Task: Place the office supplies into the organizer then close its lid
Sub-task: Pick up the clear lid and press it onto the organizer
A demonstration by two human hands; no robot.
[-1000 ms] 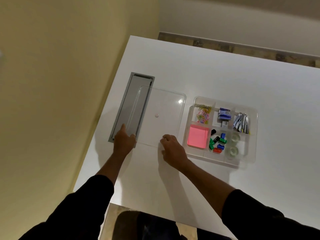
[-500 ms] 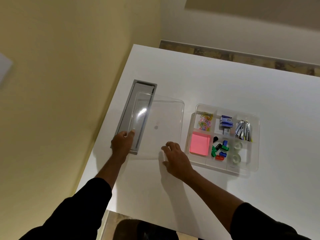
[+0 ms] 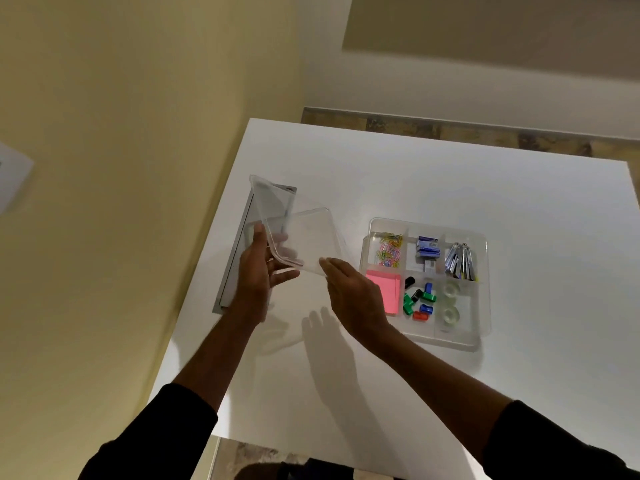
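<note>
The left hand [image 3: 258, 282] grasps the clear lid [image 3: 294, 233] by its near left edge, holding it tilted above the table [image 3: 415, 174]. The right hand [image 3: 356, 296] touches the lid's near right corner, fingers extended; whether it grips is unclear. The lid's far edge is hard to trace against the grey slot [image 3: 239, 251]. The right hand hides part of the pink notes [image 3: 389, 289] in the organizer [image 3: 485, 282], which sits open to the right.

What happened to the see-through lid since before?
The lid was flat on the table; now the left hand has lifted and tilted it, with the right hand at its near edge. The organizer and its supplies stayed put.
</note>
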